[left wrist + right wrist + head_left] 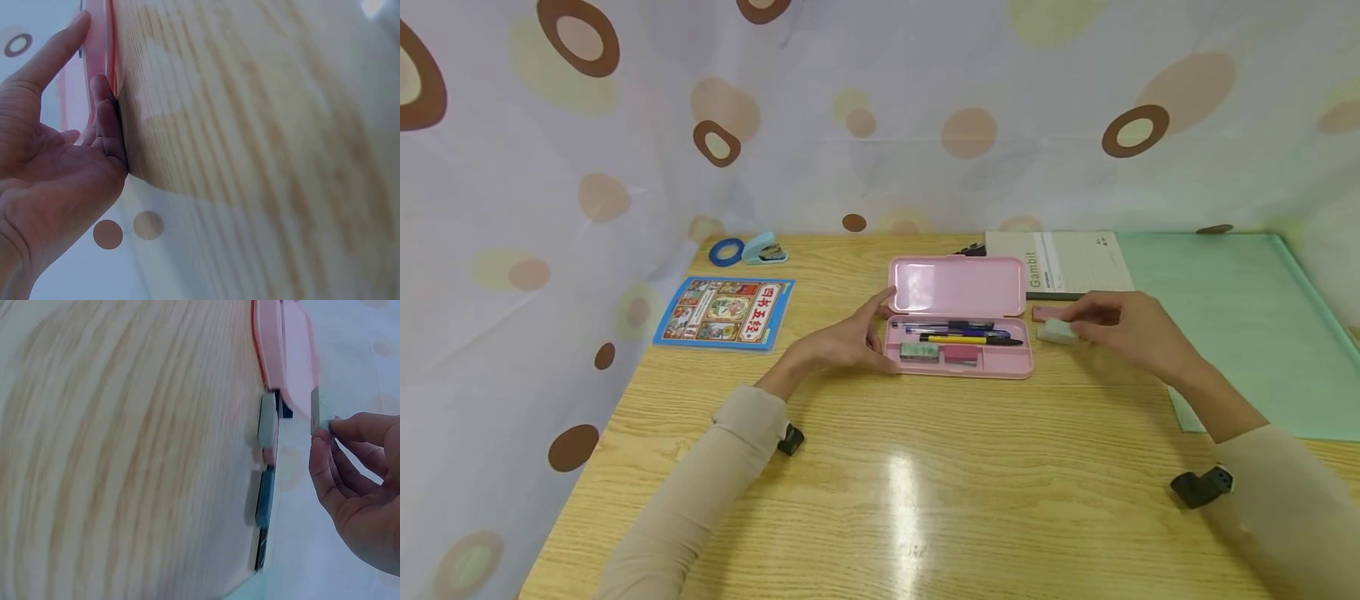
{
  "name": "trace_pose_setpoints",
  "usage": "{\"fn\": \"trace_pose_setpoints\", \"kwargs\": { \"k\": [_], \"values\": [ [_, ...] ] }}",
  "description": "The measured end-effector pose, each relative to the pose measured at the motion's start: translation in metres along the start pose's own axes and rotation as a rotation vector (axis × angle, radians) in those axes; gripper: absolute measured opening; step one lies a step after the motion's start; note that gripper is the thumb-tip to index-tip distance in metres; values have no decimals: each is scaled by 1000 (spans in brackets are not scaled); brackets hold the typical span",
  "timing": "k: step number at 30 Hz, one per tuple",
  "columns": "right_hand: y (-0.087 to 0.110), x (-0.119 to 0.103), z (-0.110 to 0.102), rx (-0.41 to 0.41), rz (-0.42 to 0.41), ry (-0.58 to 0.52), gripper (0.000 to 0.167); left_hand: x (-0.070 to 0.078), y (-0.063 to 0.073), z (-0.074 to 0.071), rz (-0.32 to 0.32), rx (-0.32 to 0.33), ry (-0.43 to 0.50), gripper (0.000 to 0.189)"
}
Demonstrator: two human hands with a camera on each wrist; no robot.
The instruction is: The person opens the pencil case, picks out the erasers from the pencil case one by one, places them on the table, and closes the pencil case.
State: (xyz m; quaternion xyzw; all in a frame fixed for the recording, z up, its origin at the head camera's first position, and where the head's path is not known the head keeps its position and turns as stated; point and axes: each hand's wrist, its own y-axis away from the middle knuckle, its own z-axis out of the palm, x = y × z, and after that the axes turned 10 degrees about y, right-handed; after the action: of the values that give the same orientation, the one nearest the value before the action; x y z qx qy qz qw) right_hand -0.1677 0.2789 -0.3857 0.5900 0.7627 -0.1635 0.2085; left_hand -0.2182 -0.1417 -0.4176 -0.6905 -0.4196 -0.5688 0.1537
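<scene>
So the right hand (1116, 327) had a pale block (324, 409) pinched by one end, with the open pink pencil case (1007, 361) just left of that grip. The left hand (848, 339) gripped nothing, its fingers just spread against the case's left end. Honestly, a light pinch plus that steadying touch seemed best.

I watch remotely: a yellowish, grained wooden table (1030, 492) bears a white streak of reflected light (902, 517); white sheeting with brown, tan and yellow spots (880, 175) hangs behind and beside the table.
</scene>
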Motion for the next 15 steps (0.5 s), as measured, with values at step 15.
{"fn": "trace_pose_setpoints", "kwargs": {
  "k": [15],
  "values": [
    [4, 43, -4, -61, 39, 41, 18, 0, 0, 0, 0, 1, -10, 125]
  ]
}}
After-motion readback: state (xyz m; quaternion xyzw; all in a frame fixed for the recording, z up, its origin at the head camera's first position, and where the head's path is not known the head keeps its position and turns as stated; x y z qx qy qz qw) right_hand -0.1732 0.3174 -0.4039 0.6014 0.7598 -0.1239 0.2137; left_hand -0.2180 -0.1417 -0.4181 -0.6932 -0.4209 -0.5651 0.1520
